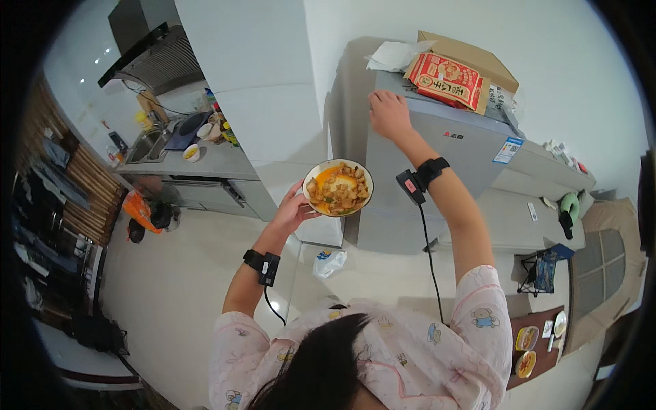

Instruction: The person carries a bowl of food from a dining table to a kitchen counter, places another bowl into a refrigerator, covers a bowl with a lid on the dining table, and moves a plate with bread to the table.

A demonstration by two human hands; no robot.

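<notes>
In my left hand (292, 208) rests a round bowl (313, 208) with a dark rim, my fingers wrapped round its left side. It holds a stew of chopped brown pieces (352, 195) in orange sauce, with a pale yellow lump in the middle. My right hand (389, 115) is up at the left edge of a grey refrigerator (437, 164), fingers curled over the edge of its upper door (447, 130). The door looks closed. My fingertips are partly hidden there.
On the refrigerator lie a red food package (447, 80) and an open cardboard box (471, 58). A white plastic bag (329, 264) lies on the floor. Left stands a kitchen counter (229, 160) with a sink (145, 145); right, a sofa (502, 212) and a low table (540, 369) with dishes.
</notes>
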